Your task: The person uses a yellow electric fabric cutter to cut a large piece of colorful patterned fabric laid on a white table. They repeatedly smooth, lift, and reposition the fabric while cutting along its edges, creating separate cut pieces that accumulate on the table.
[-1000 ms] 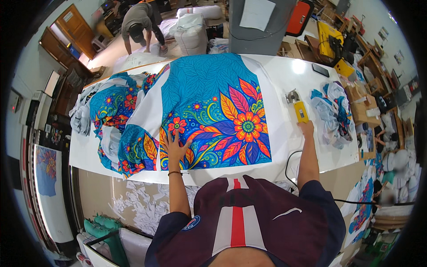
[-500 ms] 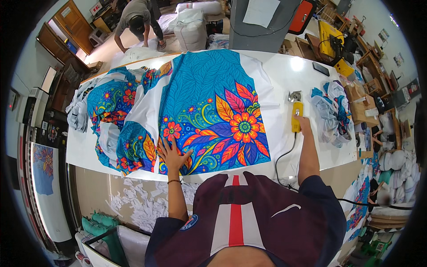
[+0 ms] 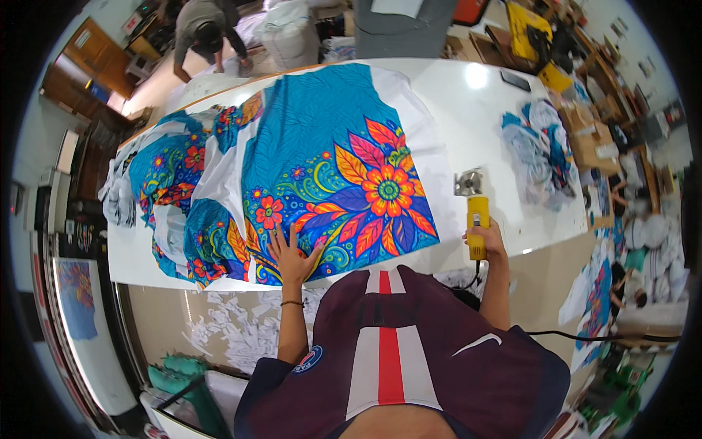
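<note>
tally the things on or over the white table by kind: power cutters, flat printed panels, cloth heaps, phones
cutter: 1
flat panel: 1
heaps, left heap and right heap: 2
phone: 1
total: 5

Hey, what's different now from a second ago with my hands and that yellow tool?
Your right hand has drawn the yellow tool back toward the near edge of the table, keeping its grip. Your left hand still lies spread on the floral fabric.

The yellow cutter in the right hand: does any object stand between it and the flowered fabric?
Nothing visible stands between the cutter and the fabric: only white surface shows there. The left hand lies farther left, on the fabric.
</note>
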`<action>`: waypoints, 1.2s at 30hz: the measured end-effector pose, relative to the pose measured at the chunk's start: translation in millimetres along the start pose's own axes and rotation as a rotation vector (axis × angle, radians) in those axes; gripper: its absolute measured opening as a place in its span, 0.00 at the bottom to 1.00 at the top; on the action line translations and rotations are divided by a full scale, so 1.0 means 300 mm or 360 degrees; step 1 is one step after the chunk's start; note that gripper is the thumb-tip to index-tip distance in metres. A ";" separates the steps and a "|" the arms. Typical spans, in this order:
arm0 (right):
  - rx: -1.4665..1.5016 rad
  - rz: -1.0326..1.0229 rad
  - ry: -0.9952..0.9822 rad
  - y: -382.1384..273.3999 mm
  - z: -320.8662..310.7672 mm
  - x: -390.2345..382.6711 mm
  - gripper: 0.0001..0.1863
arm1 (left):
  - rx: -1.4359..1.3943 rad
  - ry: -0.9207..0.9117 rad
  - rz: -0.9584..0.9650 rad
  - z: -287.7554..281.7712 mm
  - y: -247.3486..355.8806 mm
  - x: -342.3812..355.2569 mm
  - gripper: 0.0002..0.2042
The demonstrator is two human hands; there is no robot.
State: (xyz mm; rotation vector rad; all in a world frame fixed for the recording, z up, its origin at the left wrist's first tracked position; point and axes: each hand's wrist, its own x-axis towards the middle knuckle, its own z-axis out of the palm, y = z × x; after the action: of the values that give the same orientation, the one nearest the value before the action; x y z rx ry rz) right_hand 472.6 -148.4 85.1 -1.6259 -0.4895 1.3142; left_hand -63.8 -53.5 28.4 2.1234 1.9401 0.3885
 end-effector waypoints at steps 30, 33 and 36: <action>-0.1539 0.0200 0.0439 0.297 0.155 -0.567 0.38 | 0.0067 0.0274 0.0386 0.178 0.004 -0.046 0.41; -0.1601 0.0255 0.0425 0.290 0.154 -0.561 0.37 | 0.0070 0.0286 0.0388 0.174 0.010 -0.047 0.39; -0.1587 0.0229 0.0461 0.294 0.154 -0.533 0.37 | 0.0051 0.0294 0.0387 0.174 0.016 -0.043 0.39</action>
State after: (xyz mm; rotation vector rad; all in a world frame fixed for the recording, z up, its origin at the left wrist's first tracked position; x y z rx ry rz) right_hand 354.5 -294.7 95.6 -2.6553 -0.9470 0.9266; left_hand -42.0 -66.5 -19.3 2.4303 1.7920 0.6227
